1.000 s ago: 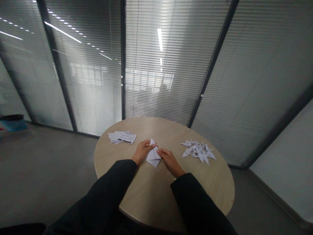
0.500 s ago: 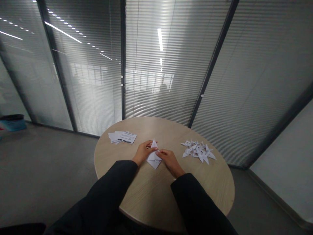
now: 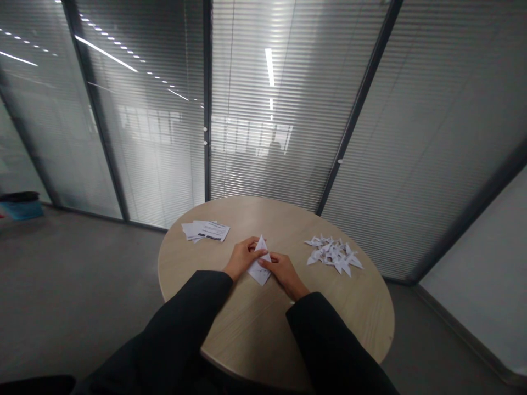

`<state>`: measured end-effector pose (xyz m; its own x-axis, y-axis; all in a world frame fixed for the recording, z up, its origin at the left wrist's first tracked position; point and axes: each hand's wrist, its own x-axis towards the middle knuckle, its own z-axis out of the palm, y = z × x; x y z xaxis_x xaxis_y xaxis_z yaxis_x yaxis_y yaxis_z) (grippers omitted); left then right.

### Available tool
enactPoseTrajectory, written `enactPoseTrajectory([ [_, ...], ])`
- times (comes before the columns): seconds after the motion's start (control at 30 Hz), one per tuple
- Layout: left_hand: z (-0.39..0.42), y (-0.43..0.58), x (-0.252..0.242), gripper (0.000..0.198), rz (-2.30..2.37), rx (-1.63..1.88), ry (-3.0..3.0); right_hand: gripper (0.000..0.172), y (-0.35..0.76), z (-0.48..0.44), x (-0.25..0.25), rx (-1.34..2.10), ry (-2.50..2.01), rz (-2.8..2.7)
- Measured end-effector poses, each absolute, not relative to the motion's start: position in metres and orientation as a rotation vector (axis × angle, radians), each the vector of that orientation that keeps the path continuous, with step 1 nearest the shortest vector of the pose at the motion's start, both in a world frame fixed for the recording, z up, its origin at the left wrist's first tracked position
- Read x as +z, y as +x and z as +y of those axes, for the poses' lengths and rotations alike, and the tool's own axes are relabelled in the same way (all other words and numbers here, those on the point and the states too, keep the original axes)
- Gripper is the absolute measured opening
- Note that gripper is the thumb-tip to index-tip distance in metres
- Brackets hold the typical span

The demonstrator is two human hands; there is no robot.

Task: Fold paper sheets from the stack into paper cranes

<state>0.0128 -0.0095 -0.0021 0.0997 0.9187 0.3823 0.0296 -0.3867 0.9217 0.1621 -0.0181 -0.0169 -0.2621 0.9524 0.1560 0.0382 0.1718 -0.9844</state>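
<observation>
A partly folded sheet of white paper (image 3: 259,275), diamond-shaped with a pointed top, lies between my two hands over the middle of the table. My left hand (image 3: 244,257) grips its left side, with the thumb across the front and the fingers behind. From the right, my right hand (image 3: 283,269) pinches the paper's right edge, its thumb pressed on the front. Part of the paper is hidden under the thumbs and fingers.
A heap of folded white paper cranes (image 3: 332,253) lies on the right of the round wooden table (image 3: 247,334). Several printed paper sheets (image 3: 206,230) lie at the left. Glass partitions with blinds (image 3: 263,109) stand behind. A blue bin (image 3: 21,206) is on the floor at far left.
My right thumb has moved left and slightly down across the paper. The paper's right side looks narrower, its flap folded inward. My left hand has barely moved.
</observation>
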Motion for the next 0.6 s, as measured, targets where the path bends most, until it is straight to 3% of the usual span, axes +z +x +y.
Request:
enactPoseTrajectory([
  [0.2, -0.0103, 0.0140, -0.0023, 0.046, 0.941, 1.375, 1.590, 0.034, 0.1618, -0.0158, -0.0183, 1.225, -0.997, -1.519],
  [0.6, -0.0092, 0.0151, 0.0000, 0.038, 0.917, 1.420, 1.448, 0.032, 0.1608, -0.0194, -0.0130, 1.153, -1.008, -1.559],
])
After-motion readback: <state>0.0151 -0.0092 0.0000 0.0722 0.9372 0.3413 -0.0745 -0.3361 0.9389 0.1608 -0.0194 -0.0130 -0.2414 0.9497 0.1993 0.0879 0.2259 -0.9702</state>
